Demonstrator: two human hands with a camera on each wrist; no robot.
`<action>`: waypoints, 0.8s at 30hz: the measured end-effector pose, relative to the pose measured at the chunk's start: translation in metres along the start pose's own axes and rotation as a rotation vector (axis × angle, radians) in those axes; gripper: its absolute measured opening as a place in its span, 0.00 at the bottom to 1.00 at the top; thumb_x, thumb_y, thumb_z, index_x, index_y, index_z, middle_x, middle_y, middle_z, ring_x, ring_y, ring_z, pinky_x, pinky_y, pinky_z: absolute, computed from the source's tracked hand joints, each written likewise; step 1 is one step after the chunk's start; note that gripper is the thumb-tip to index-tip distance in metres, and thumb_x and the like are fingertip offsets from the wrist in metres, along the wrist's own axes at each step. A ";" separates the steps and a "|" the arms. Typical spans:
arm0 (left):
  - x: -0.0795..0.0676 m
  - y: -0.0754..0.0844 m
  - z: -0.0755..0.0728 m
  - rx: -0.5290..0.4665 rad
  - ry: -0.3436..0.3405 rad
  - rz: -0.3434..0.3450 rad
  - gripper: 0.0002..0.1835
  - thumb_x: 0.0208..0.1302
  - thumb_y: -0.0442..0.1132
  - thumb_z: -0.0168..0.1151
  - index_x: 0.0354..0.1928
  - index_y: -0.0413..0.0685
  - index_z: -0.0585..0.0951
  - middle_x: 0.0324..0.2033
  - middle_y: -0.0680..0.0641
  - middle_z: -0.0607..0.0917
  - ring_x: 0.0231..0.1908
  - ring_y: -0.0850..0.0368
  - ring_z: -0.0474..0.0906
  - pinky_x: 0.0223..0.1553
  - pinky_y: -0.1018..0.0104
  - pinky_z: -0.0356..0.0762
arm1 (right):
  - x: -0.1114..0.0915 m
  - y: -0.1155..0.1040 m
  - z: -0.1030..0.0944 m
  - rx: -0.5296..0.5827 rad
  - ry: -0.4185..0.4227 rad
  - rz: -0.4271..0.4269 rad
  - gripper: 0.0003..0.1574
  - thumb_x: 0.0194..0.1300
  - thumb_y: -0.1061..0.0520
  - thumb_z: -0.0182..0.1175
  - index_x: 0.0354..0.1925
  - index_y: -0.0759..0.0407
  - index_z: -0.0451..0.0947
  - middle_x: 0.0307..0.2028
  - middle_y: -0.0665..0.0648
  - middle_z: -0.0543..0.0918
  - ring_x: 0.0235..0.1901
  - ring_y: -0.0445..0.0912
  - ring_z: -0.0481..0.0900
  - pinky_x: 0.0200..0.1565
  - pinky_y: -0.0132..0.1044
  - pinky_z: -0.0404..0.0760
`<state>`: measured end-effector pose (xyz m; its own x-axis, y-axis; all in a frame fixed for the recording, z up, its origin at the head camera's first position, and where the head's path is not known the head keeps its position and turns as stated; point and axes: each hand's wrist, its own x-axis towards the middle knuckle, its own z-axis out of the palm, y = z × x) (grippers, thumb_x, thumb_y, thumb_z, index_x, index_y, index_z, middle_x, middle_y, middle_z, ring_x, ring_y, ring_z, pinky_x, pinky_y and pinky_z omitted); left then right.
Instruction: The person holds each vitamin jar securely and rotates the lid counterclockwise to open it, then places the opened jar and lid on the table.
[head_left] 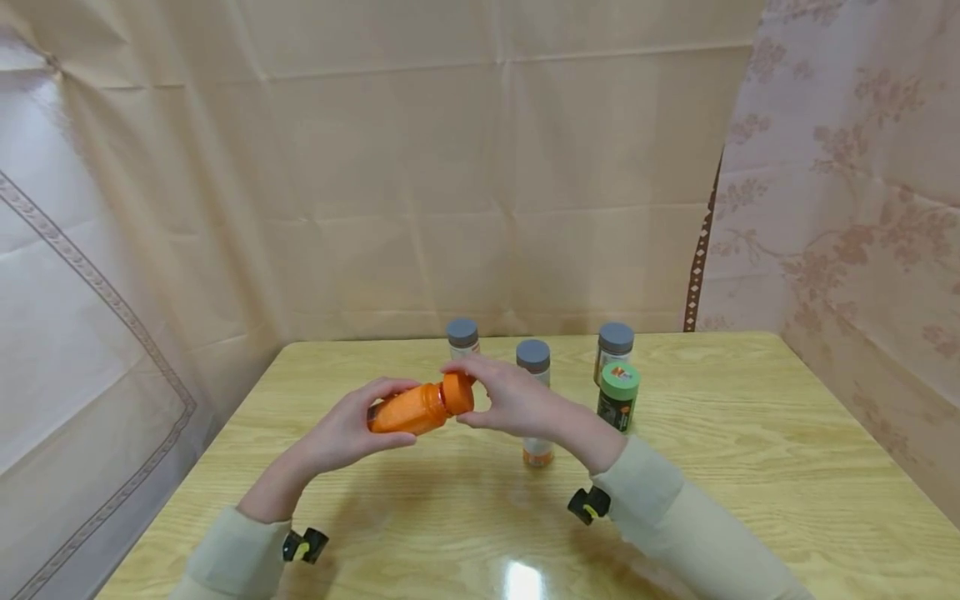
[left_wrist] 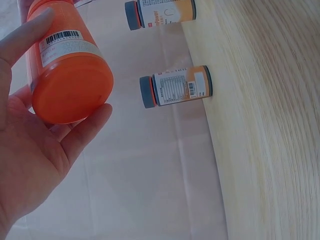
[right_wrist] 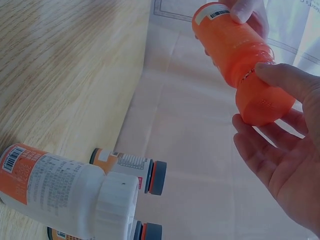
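Note:
An orange bottle is held tilted above the table, its cap end toward the right. My left hand grips the body from the left, with the base and barcode label facing the left wrist view. The fingers and thumb of my right hand hold the orange cap at the bottle's neck. In the right wrist view the cap sits against the neck; whether it is screwed tight I cannot tell. Behind my right hand stands a white bottle with an orange-and-white label, partly hidden in the head view.
Grey-capped bottles stand farther back, one left of my right hand, one behind it and another to the right. A green-lidded dark jar stands before the last. The wooden table meets a hanging cloth.

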<state>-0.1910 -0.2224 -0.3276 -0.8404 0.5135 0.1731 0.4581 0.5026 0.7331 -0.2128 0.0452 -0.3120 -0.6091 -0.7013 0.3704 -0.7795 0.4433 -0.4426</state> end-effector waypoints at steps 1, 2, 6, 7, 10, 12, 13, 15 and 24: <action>0.000 0.000 -0.001 0.001 0.003 0.000 0.31 0.56 0.40 0.74 0.62 0.52 0.73 0.53 0.50 0.76 0.48 0.50 0.74 0.49 0.62 0.77 | 0.000 0.000 0.000 0.012 0.000 0.001 0.38 0.56 0.59 0.72 0.62 0.60 0.69 0.53 0.54 0.77 0.48 0.46 0.77 0.46 0.37 0.79; 0.000 -0.001 -0.001 0.003 0.005 -0.001 0.31 0.56 0.40 0.74 0.61 0.52 0.73 0.53 0.50 0.76 0.48 0.51 0.74 0.48 0.62 0.77 | 0.001 0.001 -0.001 0.023 -0.002 0.002 0.38 0.57 0.59 0.72 0.62 0.60 0.68 0.53 0.54 0.77 0.48 0.46 0.76 0.45 0.36 0.79; -0.002 -0.003 -0.004 0.006 0.011 0.001 0.31 0.55 0.38 0.74 0.61 0.53 0.73 0.52 0.50 0.77 0.47 0.50 0.75 0.48 0.62 0.78 | 0.002 0.002 -0.002 0.083 -0.008 0.009 0.38 0.57 0.61 0.71 0.63 0.62 0.67 0.52 0.55 0.77 0.48 0.47 0.76 0.42 0.33 0.79; -0.002 -0.004 -0.004 0.010 0.012 0.000 0.31 0.55 0.39 0.74 0.61 0.53 0.73 0.52 0.50 0.77 0.47 0.50 0.75 0.48 0.62 0.78 | 0.002 0.002 -0.002 0.098 -0.008 0.008 0.38 0.57 0.61 0.71 0.63 0.63 0.67 0.52 0.56 0.77 0.48 0.48 0.77 0.42 0.33 0.79; -0.004 -0.006 -0.006 0.013 0.015 -0.002 0.31 0.55 0.40 0.74 0.61 0.53 0.73 0.52 0.50 0.76 0.47 0.50 0.74 0.48 0.62 0.78 | 0.003 0.003 -0.002 0.124 -0.014 0.014 0.38 0.58 0.61 0.71 0.63 0.63 0.67 0.52 0.56 0.76 0.50 0.48 0.77 0.44 0.34 0.79; -0.005 -0.008 -0.008 0.014 0.015 -0.006 0.31 0.55 0.41 0.74 0.61 0.53 0.73 0.52 0.51 0.76 0.47 0.50 0.74 0.48 0.62 0.78 | 0.004 0.004 -0.001 0.132 -0.016 0.015 0.38 0.57 0.61 0.71 0.62 0.63 0.67 0.53 0.57 0.77 0.50 0.49 0.78 0.45 0.35 0.79; -0.006 -0.009 -0.008 0.013 0.016 -0.004 0.31 0.55 0.41 0.74 0.61 0.53 0.73 0.52 0.51 0.76 0.47 0.50 0.74 0.48 0.62 0.78 | 0.004 0.004 0.000 0.133 -0.017 0.017 0.37 0.57 0.61 0.71 0.62 0.63 0.67 0.53 0.57 0.77 0.50 0.49 0.78 0.45 0.34 0.79; -0.007 -0.011 -0.010 0.008 0.016 0.000 0.31 0.55 0.40 0.74 0.61 0.53 0.73 0.52 0.50 0.77 0.47 0.49 0.74 0.48 0.62 0.78 | 0.005 0.005 0.002 0.133 -0.019 0.023 0.37 0.57 0.61 0.72 0.62 0.63 0.67 0.53 0.56 0.77 0.50 0.49 0.78 0.45 0.34 0.79; -0.013 -0.025 -0.015 -0.021 0.039 0.000 0.31 0.55 0.38 0.74 0.60 0.52 0.73 0.52 0.48 0.77 0.46 0.48 0.75 0.46 0.62 0.79 | 0.009 0.005 0.011 0.057 -0.019 0.045 0.36 0.57 0.57 0.73 0.60 0.60 0.69 0.52 0.54 0.78 0.50 0.48 0.79 0.49 0.41 0.79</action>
<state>-0.1955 -0.2524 -0.3380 -0.8513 0.4859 0.1979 0.4520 0.4877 0.7468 -0.2205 0.0349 -0.3199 -0.6403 -0.6917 0.3340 -0.7414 0.4428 -0.5042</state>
